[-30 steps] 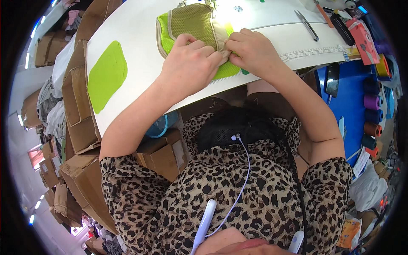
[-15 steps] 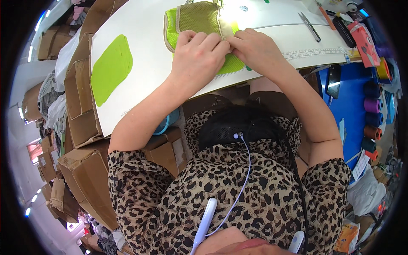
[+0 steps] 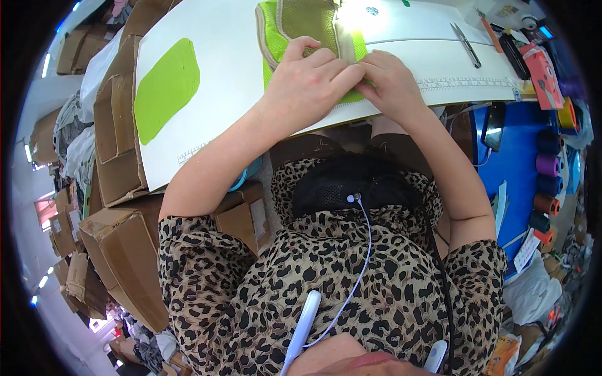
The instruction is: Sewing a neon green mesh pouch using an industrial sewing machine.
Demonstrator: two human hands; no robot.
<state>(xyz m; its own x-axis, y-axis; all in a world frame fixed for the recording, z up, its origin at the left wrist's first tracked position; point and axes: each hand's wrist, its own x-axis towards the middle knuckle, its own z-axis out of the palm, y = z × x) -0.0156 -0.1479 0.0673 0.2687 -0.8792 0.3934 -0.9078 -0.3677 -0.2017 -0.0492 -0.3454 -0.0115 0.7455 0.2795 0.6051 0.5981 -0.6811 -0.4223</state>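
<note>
A green mesh fabric piece with an olive mesh panel and beige binding (image 3: 271,31) lies at the top middle of the worktable. My left hand (image 3: 313,80) rests over its lower part with curled fingers gripping it, the thumb reaching to my right fingertips. My right hand (image 3: 392,84) pinches the lower right edge beside it; the exact fold between the fingers is hidden. A brighter lime strip (image 3: 359,44) shows above my right hand. A flat lime-green shape (image 3: 168,88) lies to the left, and thread snips (image 3: 467,47) lie to the right.
The white worktable (image 3: 226,62) carries a printed ruler strip, a black case (image 3: 515,57) and a pink item (image 3: 542,78). Thread spools (image 3: 547,164) line a blue surface (image 3: 514,169) at right. Cardboard boxes (image 3: 119,250) crowd the left; a blue container shows under the table.
The view has shifted slightly. The fabric piece and both hands sit farther right, and my left hand has moved across closer to my right fingers, covering more of the lower edge.
</note>
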